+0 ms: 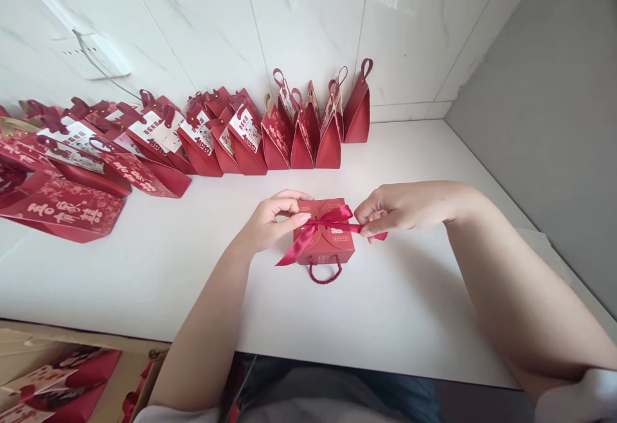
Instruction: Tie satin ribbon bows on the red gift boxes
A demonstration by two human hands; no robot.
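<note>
A small red gift box [344,255] lies on the white counter, its twisted cord handle [324,281] toward me. Across its top runs a red satin ribbon [299,248], with a loop at the right and a loose tail hanging over the left front corner. My left hand [278,220] is at the box's left side, thumb and fingers pinched at the ribbon's knot side; the fingertips partly hide what they grip. On the right, my right hand [385,212] pinches the ribbon between thumb and fingers, and a short end sticks out beyond them.
Many red gift boxes [248,146] with loop handles stand in a row along the tiled wall, crowding the left. A socket [99,56] with a cable is on the wall. Below the counter's left edge, a cardboard box [108,384] holds more red packages.
</note>
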